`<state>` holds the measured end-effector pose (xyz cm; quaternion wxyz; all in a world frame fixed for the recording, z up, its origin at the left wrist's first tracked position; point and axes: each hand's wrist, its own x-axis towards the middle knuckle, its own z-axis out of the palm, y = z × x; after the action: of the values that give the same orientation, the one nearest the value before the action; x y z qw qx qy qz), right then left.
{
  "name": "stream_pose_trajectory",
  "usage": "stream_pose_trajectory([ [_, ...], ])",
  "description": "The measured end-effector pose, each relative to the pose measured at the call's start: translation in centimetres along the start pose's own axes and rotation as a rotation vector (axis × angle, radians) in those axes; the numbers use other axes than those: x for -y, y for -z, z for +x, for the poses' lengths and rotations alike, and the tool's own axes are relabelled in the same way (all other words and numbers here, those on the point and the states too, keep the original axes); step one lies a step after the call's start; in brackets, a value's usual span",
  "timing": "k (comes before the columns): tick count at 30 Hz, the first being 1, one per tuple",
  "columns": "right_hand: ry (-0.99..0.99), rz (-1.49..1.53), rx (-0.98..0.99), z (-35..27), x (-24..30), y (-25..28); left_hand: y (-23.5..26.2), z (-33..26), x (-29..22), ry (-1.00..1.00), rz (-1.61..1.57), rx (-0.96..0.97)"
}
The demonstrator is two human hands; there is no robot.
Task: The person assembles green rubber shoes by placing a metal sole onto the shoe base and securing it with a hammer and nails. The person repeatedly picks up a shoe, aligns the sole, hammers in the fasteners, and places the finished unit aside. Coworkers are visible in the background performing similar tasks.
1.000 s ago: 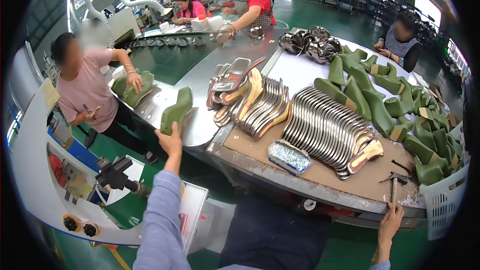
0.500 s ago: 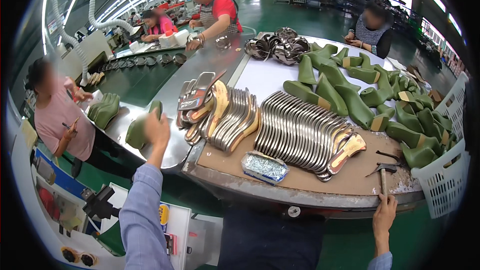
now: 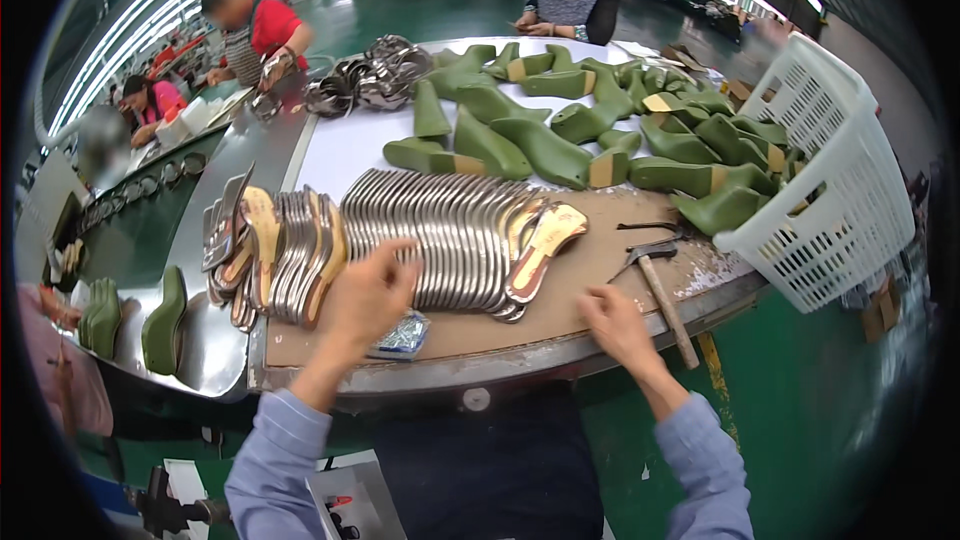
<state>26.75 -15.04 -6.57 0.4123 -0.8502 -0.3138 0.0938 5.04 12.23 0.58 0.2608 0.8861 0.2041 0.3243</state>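
Hammer drop poss.
Overhangs bench edge; R hand nr, cd bump it. Its & L hand fingers curled, can't tell grip.

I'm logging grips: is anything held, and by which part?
The hammer lies ungripped; nothing shows in the right hand or left hand; something tiny could hide.

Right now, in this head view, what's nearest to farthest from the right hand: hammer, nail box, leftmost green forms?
From the right hand:
1. Hammer, just right.
2. Nail box, to the left.
3. Leftmost green forms, far left.
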Motion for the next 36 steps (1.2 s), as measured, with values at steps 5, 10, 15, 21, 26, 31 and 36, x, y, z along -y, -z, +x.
stream_pose_trajectory([
  [5,-0.095,0.223,0.020,5.1,2.4,-5.9,-7.5,-0.9,-4.4,-0.072,-0.220,0.176],
  [10,0.339,0.343,-0.091,3.8,3.7,-5.5,-12.7,2.1,-3.6,0.121,-0.289,0.133],
  [15,0.411,0.292,0.140,6.1,2.0,-2.4,-13.6,3.6,-4.3,0.279,-0.545,0.106],
  [21,0.014,0.032,-0.573,17.9,-1.9,1.1,-9.9,1.5,-3.3,0.475,-1.055,0.033],
  [26,-0.187,-0.281,-0.418,25.6,-1.5,0.1,-3.3,-5.7,-1.8,0.427,-1.084,0.035],
  [31,-0.209,-0.182,-0.422,26.8,-4.0,-0.5,0.8,-13.5,-1.0,0.620,-0.861,0.025],
  [36,-0.245,0.325,-0.695,27.9,-11.2,5.0,1.7,-15.3,-2.6,0.699,-0.975,0.000],
])
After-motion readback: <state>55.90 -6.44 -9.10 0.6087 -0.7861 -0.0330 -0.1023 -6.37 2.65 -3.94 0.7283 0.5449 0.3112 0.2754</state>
